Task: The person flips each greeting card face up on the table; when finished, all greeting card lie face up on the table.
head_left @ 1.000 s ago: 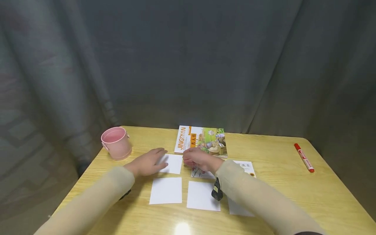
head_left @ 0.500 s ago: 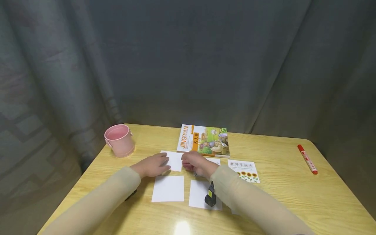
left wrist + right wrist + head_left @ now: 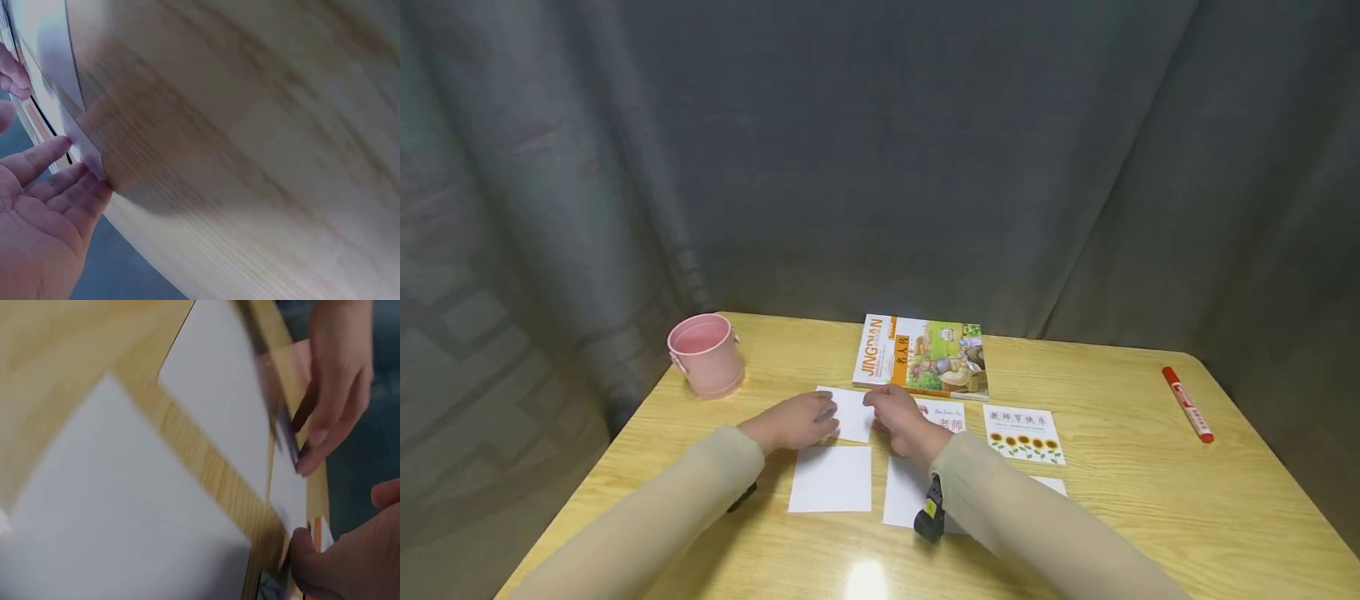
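A blank white card point(image 3: 852, 414) lies in the back row, left of two printed greeting cards. My left hand point(image 3: 796, 419) pinches its left side, with fingertips at the corner in the left wrist view. At its right edge, my right hand point(image 3: 901, 417) grips it with thumb and fingers, and the thumb point(image 3: 302, 544) shows at a corner. The right hand partly covers the card with red lettering point(image 3: 953, 422). Beside that lies a sunflower card point(image 3: 1024, 435). In front are more white cards, a left one point(image 3: 830, 481), a middle one point(image 3: 901, 492) and one mostly hidden by my right sleeve.
Behind the cards lies a picture book point(image 3: 921, 357). A pink bucket point(image 3: 707, 367) stands at the back left of the wooden table point(image 3: 1120, 433). Far to the right is a red marker point(image 3: 1187, 404). A dark curtain point(image 3: 880, 167) hangs behind the table.
The back-left white card has shifted slightly right, with both hands at its edges. My right hand has moved a little, uncovering more of the printed cards. The head view has tilted slightly.
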